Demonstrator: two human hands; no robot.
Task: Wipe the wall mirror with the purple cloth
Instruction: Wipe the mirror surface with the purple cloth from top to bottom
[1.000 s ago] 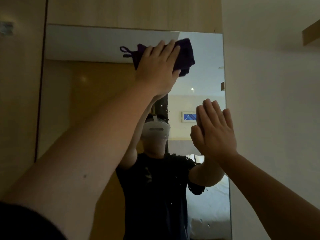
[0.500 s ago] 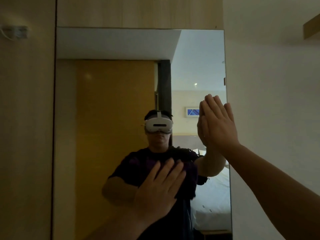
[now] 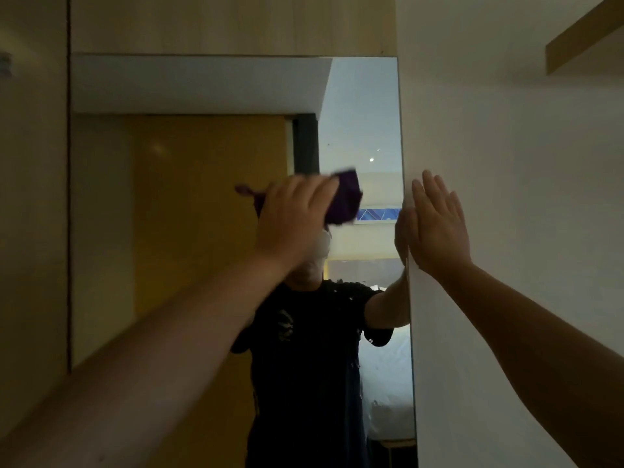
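A tall wall mirror (image 3: 189, 211) fills the middle of the head view, set between wood panels and a white wall. My left hand (image 3: 290, 217) presses the purple cloth (image 3: 346, 197) flat against the glass at mid height, right of centre. The cloth sticks out past my fingers, and a small loop of it shows at the left. My right hand (image 3: 435, 228) lies flat with spread fingers on the white wall, just beside the mirror's right edge. Small white specks dot the glass lower down.
A white wall (image 3: 523, 197) runs along the right of the mirror, with a wooden shelf edge (image 3: 584, 38) high up. Wood panelling (image 3: 32, 214) stands to the left. The mirror reflects a person in a dark shirt, a yellow door and a bed.
My left hand with the cloth swept from the mirror's top down to its lower part, then came back up to mid height. My right hand shifted right, off the glass onto the wall.
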